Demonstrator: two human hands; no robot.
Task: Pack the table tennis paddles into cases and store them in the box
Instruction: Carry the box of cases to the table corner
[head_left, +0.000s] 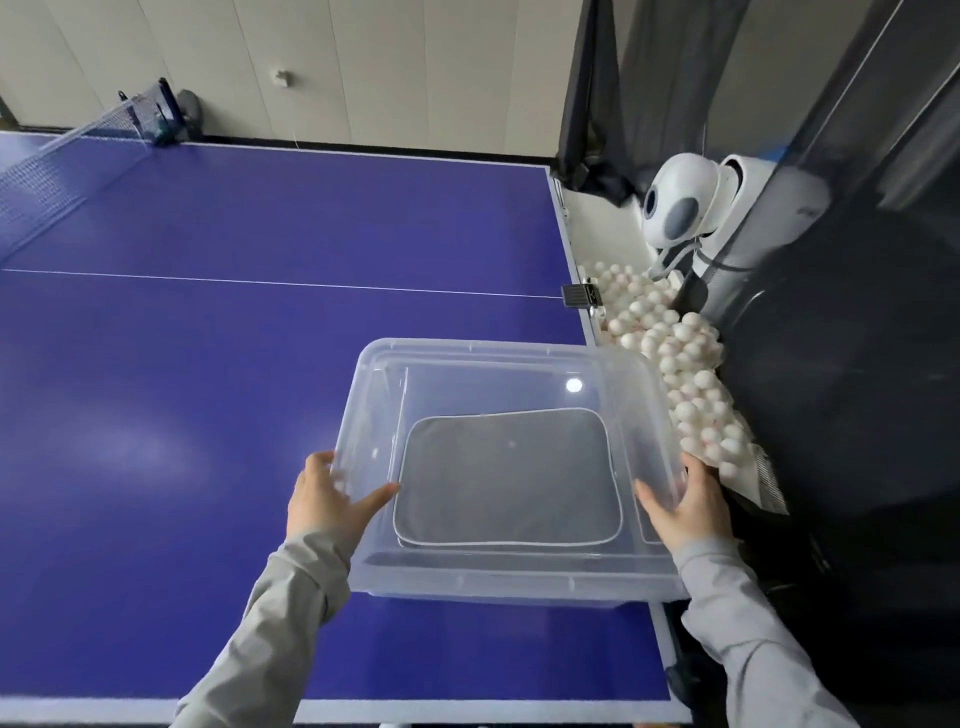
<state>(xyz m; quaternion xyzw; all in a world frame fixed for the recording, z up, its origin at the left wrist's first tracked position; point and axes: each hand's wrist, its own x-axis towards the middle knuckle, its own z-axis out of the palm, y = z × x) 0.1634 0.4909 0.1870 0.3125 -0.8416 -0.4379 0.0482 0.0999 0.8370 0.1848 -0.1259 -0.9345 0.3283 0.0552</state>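
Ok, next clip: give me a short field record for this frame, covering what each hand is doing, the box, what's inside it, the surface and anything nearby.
left hand: on the box's left wall, thumb inside over the rim
right hand: on the right wall, same way
box: clear plastic, no lid, at the table's right corner
contents: one grey paddle case with white piping, lying flat; closure not visible
surface: blue table tennis table
nearby: white balls heaped in a tray off the table's right edge; white ball machine behind; net far left

Blue table (208, 364) w/ net (62, 156) — pale panelled wall (363, 62), dark curtain (675, 78).
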